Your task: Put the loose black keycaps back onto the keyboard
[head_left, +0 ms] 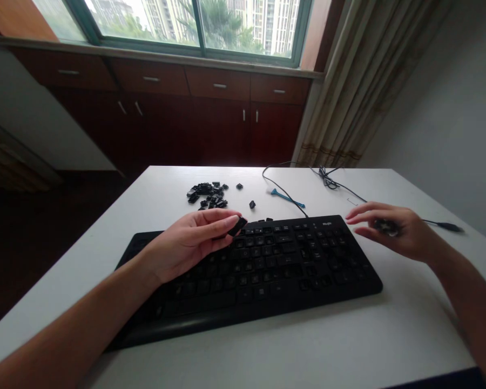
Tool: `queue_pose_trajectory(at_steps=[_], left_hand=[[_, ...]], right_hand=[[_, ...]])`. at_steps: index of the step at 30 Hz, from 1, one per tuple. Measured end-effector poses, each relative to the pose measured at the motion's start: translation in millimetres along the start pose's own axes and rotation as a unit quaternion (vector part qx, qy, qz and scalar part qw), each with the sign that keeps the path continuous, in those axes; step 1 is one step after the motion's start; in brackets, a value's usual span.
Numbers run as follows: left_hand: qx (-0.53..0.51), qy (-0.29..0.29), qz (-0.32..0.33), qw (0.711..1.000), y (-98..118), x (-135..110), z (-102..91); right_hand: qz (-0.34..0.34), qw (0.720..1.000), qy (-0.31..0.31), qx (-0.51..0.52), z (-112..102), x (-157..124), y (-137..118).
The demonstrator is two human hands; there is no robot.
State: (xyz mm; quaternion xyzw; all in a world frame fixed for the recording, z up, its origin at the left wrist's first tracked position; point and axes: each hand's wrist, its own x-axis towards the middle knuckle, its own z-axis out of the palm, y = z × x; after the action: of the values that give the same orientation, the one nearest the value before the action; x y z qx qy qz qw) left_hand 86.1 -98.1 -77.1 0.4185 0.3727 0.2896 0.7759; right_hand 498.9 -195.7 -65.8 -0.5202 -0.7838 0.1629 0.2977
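Observation:
My left hand (pixel 194 232) is over the upper left part of a black keyboard (pixel 243 319). Thumb and fingertips pinch a small black keycap (pixel 237 226). Beyond the keyboard's right corner, my right hand (pixel 392 229) hovers above the white table, slightly blurred. Its thumb and fingers are partly curled round a dark, mottled thing (pixel 386 227) against the palm, whose kind I cannot make out. Some key positions on the keyboard's right side look bare of caps. My left hand and forearm hide the keyboard's left part.
Loose black keycaps (pixel 206 190) lie piled behind the keyboard, with a single keycap (pixel 252 205) nearer it. A blue tool (pixel 287 198) and a coiled black cable (pixel 328 178) lie further back. A thin bent wire (pixel 351 201) and a cable plug (pixel 449 227) are at the right.

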Motion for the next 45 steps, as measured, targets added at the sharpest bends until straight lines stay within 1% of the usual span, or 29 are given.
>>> queue_pose_trajectory(at_steps=[1, 2, 3, 4, 5, 6, 7, 9, 11, 13, 16, 18, 20, 22, 23, 24, 25, 26, 27, 29, 30, 31, 33, 35, 40, 42, 45], left_hand=[[0.0, 0.0, 0.0, 1.0, 0.0, -0.1, 0.0], [0.0, 0.0, 0.0, 1.0, 0.0, -0.2, 0.0], [0.0, -0.001, -0.001, 1.0, -0.1, -0.3, -0.2], [-0.001, -0.002, -0.001, 1.0, -0.2, -0.5, -0.3], [-0.002, -0.003, 0.0, 1.0, -0.2, -0.6, -0.6], [-0.002, -0.004, 0.001, 1.0, -0.3, -0.6, -0.9], [-0.003, -0.004, 0.003, 1.0, -0.5, -0.6, -1.2], [-0.003, -0.006, 0.004, 1.0, -0.8, -0.7, -1.9], [-0.004, -0.009, 0.005, 1.0, -1.2, -0.9, -2.5], [-0.006, -0.012, 0.006, 1.0, -1.6, -1.0, -3.0], [-0.009, -0.017, 0.008, 1.0, -1.8, -1.0, -3.2], [-0.01, -0.021, 0.006, 1.0, -1.6, -0.8, -2.9], [-0.009, -0.025, 0.004, 1.0, -1.5, -0.8, -2.7], [-0.012, -0.026, 0.004, 1.0, -1.5, -0.8, -2.7], [-0.014, -0.025, 0.005, 1.0, -1.6, -0.8, -2.8], [-0.017, -0.024, 0.006, 1.0, -1.7, -0.7, -2.8], [-0.019, -0.022, 0.007, 1.0, -1.8, -0.7, -2.8], [-0.021, -0.022, 0.008, 1.0, -1.9, -0.7, -2.7], [-0.024, -0.022, 0.008, 0.999, -2.0, -0.7, -2.4], [-0.035, -0.025, 0.008, 0.999, -1.9, -0.9, -1.4], [-0.044, -0.027, 0.008, 0.999, -1.8, -1.1, -0.9], [-0.055, -0.032, 0.008, 0.998, -1.7, -1.3, -0.5], [-0.073, -0.045, 0.009, 0.996, -1.7, -1.6, -0.1], [-0.09, -0.056, 0.011, 0.994, -1.8, -1.8, -0.4], [-0.114, -0.067, 0.005, 0.991, -2.0, -2.8, -0.2], [-0.112, -0.07, 0.007, 0.991, -1.5, -3.6, 1.0], [-0.101, -0.078, 0.013, 0.992, -0.9, -5.0, 3.2]], right_hand=[[0.01, 0.998, 0.048, 0.043, 1.2, 1.3, -2.3], [0.021, 0.989, 0.105, 0.107, 2.9, 3.7, -5.9], [0.032, 0.97, 0.158, 0.184, 4.8, 7.3, -10.9], [0.043, 0.942, 0.202, 0.263, 6.9, 12.0, -17.4], [0.054, 0.912, 0.23, 0.335, 8.8, 17.7, -25.2], [0.065, 0.889, 0.238, 0.386, 10.3, 24.0, -33.8], [0.075, 0.874, 0.236, 0.417, 11.6, 30.4, -42.7], [0.082, 0.861, 0.227, 0.449, 14.1, 41.8, -58.3], [0.064, 0.855, 0.242, 0.455, 19.3, 49.0, -66.4], [0.054, 0.86, 0.252, 0.44, 29.3, 52.0, -65.2], [0.083, 0.883, 0.216, 0.407, 47.5, 52.3, -54.0], [0.087, 0.888, 0.211, 0.398, 53.0, 52.4, -48.6], [0.076, 0.888, 0.233, 0.389, 49.8, 52.6, -47.3], [0.076, 0.909, 0.251, 0.323, 40.1, 51.7, -46.8], [0.084, 0.923, 0.249, 0.282, 34.3, 50.2, -45.2], [0.096, 0.94, 0.233, 0.232, 28.7, 48.0, -42.1], [0.111, 0.957, 0.204, 0.175, 23.7, 45.1, -37.3], [0.127, 0.97, 0.168, 0.125, 19.6, 41.7, -31.0], [0.144, 0.981, 0.116, 0.064, 16.8, 38.1, -23.5], [0.166, 0.985, 0.025, -0.05, 15.2, 31.5, -7.8], [0.169, 0.982, -0.01, -0.078, 16.4, 29.1, -0.9], [0.168, 0.98, -0.036, -0.097, 18.6, 27.4, 4.5], [0.153, 0.978, -0.06, -0.127, 24.8, 26.3, 9.5], [0.127, 0.979, -0.052, -0.149, 31.6, 26.8, 7.5], [0.059, 0.978, 0.014, -0.197, 45.5, 27.8, -7.4], [0.045, 0.978, 0.027, -0.201, 51.2, 27.3, -12.2], [0.014, 0.982, 0.044, -0.181, 63.3, 27.6, -23.9]])
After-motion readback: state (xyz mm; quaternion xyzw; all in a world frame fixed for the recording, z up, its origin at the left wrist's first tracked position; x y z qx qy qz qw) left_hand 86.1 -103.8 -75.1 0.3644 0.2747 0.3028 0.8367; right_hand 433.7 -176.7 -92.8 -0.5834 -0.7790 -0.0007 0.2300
